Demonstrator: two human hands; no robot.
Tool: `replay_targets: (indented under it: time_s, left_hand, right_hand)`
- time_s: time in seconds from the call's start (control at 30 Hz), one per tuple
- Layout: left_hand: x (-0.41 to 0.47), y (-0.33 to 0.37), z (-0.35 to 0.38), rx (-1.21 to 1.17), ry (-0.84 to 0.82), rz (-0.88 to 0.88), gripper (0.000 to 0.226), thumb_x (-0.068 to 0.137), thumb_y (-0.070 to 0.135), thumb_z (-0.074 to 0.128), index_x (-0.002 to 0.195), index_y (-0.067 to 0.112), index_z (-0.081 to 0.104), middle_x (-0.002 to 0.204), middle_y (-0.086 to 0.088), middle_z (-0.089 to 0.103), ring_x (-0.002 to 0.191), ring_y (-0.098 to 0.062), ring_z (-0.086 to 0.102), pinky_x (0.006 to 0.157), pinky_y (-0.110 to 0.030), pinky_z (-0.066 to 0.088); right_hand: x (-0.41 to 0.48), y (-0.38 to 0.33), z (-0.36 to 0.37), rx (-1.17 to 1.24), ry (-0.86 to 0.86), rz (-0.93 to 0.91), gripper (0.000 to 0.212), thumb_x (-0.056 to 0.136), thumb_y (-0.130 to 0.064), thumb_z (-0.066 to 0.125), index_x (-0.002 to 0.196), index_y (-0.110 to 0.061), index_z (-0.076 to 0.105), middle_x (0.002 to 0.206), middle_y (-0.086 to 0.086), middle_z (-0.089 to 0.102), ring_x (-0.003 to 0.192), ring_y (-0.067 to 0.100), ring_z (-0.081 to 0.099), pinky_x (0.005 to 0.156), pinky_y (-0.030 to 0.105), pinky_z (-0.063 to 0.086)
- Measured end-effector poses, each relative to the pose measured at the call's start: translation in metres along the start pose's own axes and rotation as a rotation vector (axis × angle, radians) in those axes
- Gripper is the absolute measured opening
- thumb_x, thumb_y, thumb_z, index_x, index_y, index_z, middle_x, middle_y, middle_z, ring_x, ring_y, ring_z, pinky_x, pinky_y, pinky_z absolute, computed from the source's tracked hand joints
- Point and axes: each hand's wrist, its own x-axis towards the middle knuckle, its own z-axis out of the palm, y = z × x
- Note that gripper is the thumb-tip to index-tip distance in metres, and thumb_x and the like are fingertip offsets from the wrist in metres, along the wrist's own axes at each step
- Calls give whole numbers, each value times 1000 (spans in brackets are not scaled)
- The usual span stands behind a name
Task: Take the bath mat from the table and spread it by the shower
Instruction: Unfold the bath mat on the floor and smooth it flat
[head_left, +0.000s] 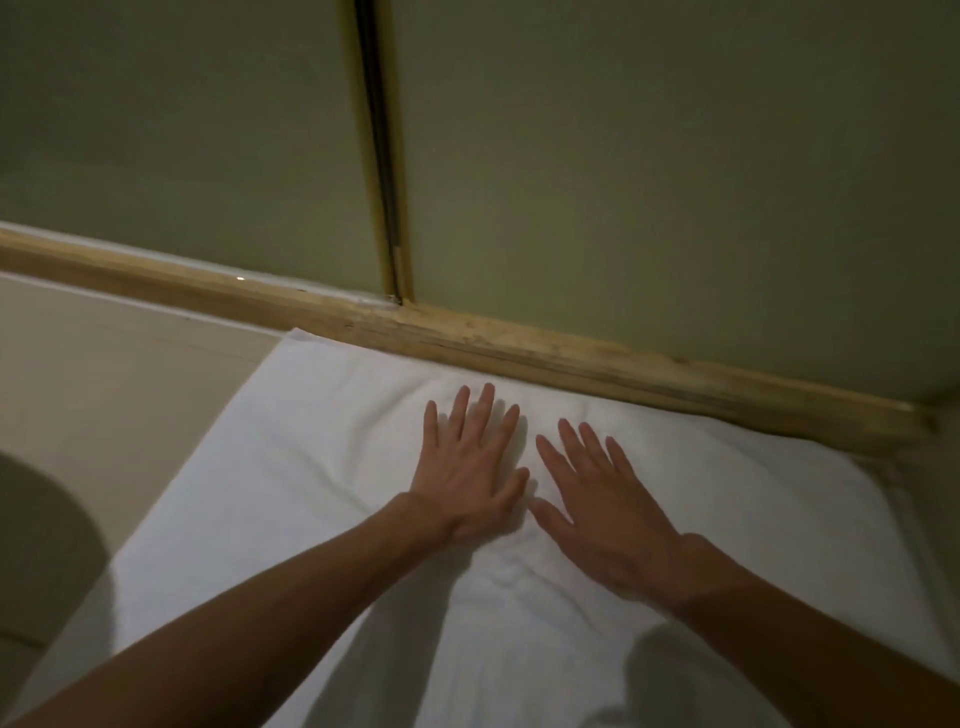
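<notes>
The white bath mat lies flat on the floor, its far edge against the brass-coloured sill of the shower. My left hand presses on the mat's middle with straight, spread fingers. Beside it, my right hand lies palm down on the mat, fingers also straight. The two hands are close together, thumbs nearly touching. A few soft creases run through the mat near my wrists. The mat's near edge is out of view.
Frosted shower door panels rise behind the sill, meeting at a dark vertical seam. Beige floor tile shows left of the mat. A rounded grey shape sits at the left edge.
</notes>
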Motion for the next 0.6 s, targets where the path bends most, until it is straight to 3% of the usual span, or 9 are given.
replay_targets:
  time_s: [0.3,0.5,0.6]
  left_hand:
    - [-4,123,32,36,-71,167,76,88,69,7,151,32,-11,158,-7,-24,143,-29,-27,110,-57,-22]
    - [-19,137,46,110,-133,179,72,93,62,15,152,30,-11,160,-7,-20,145,-31,-23,109,-57,-20]
    - [-22,135,45,94,-131,191,72,92,61,15,152,31,-9,160,-8,-18,145,-31,-22,108,-58,-21]
  right_hand:
    - [-111,84,23,-26,-26,243,65,96,-56,12,148,-28,-15,156,6,-24,139,19,-27,109,35,-18]
    - [-152,107,41,94,-221,384,63,99,-52,16,151,-24,-4,158,7,-16,145,27,-11,118,38,1]
    - [-147,108,42,155,-165,412,61,99,-51,18,151,-22,4,159,7,-9,146,24,-3,117,36,7]
